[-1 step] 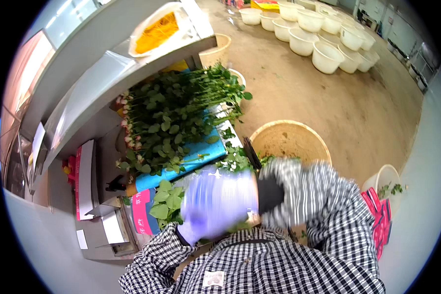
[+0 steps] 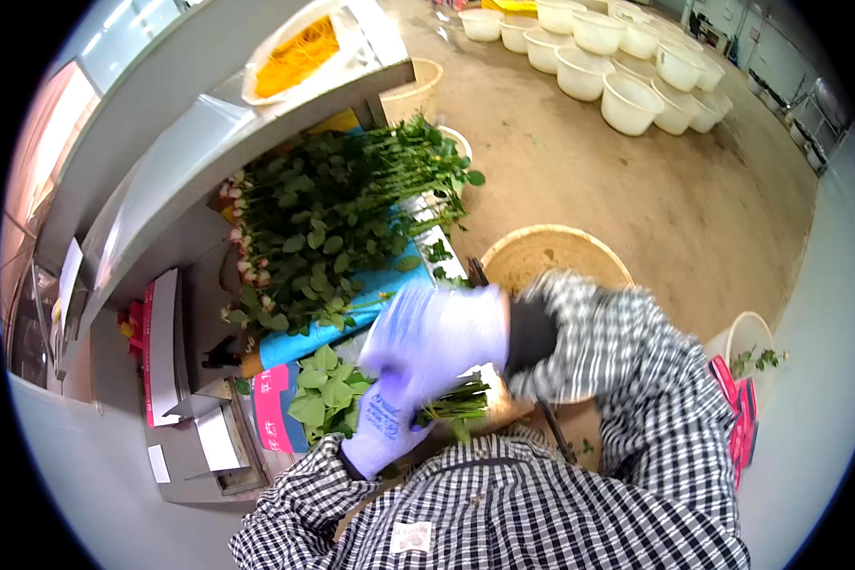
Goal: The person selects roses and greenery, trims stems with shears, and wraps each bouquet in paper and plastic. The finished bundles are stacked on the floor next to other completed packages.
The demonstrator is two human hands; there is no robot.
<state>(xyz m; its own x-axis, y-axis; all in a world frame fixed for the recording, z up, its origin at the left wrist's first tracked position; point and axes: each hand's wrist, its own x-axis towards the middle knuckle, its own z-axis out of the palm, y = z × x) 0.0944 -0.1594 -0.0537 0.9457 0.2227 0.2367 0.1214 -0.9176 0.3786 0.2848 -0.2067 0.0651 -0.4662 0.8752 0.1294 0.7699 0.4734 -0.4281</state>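
Sleeves (image 2: 541,513) in black-and-white check are filling the lower edge, and just above them you are holding a small bunch of rose stems (image 2: 458,403) close to your chest. Your left hand (image 2: 385,432), in a pale blue glove, is closing around the bunch near its middle. The fingers are wrapping the stems, the cut ends are poking out to the right, and the leafy tops (image 2: 328,391) are fanning out to the left.

Your right hand (image 2: 437,332), gloved the same, is showing only as a smear of blur just over the bunch. I cannot tell whether it is spread, closed or pinching anything, nor whether it is touching the stems at all.

Beside the leaves, pink packets (image 2: 274,410) are lying at the near end of the bench. Further along, a big heap of roses (image 2: 332,218) is resting across a blue sheet (image 2: 304,344), with the pale buds pointing to your left.

To the right, a round woven basket (image 2: 551,255) is standing on the floor, partly behind your right sleeve. A small white bucket (image 2: 746,334) with green sprigs is sitting further right.

Beyond the heap, a white tray of yellow material (image 2: 299,57) is sitting on the grey shelf (image 2: 161,180), and rows of white buckets (image 2: 627,100) are standing well apart across the floor.
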